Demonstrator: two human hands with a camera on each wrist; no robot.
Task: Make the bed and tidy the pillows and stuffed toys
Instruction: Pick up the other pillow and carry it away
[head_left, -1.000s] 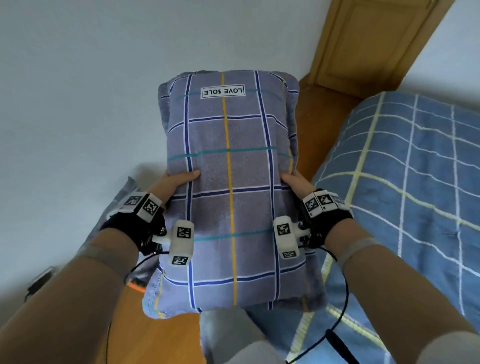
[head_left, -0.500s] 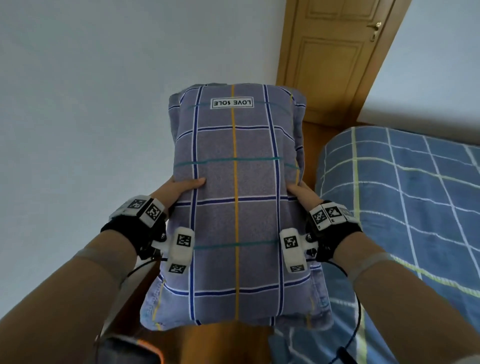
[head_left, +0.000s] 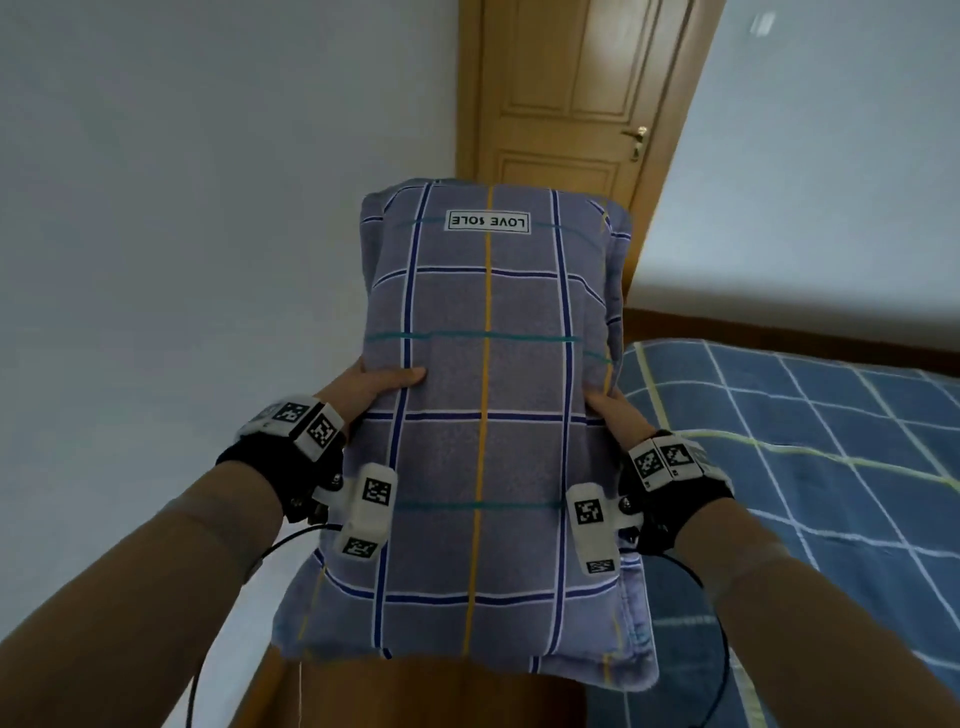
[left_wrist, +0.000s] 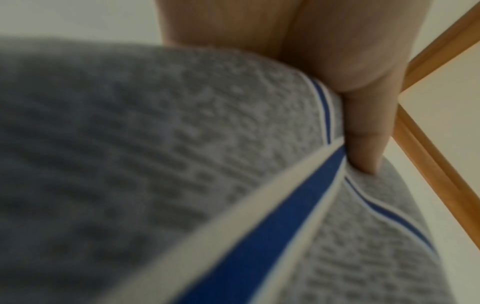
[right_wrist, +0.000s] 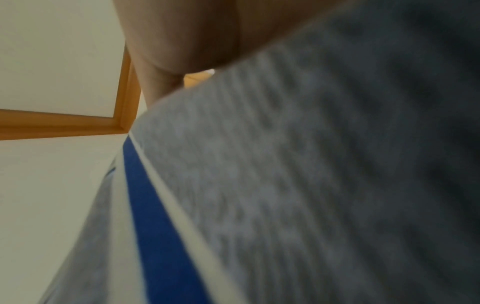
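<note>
Wooden door (head_left: 566, 104) behind, both hands gripping checked pillow (head_left: 483, 415) beside bed (head_left: 805, 467)

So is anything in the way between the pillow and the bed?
Nothing visible. Both the left hand and right hand hold the pillow in the air, and the bed lies just to its right, its visible part bare.

Place: a bedroom in a home.
Bed: a bed (head_left: 810, 467) under a blue checked cover fills the right side.
Bedding: a grey checked pillow (head_left: 488, 415).
Door: a panelled wooden door (head_left: 566, 93) with a brass handle, set in plain pale walls (head_left: 208, 208).
Floor: wood.
</note>
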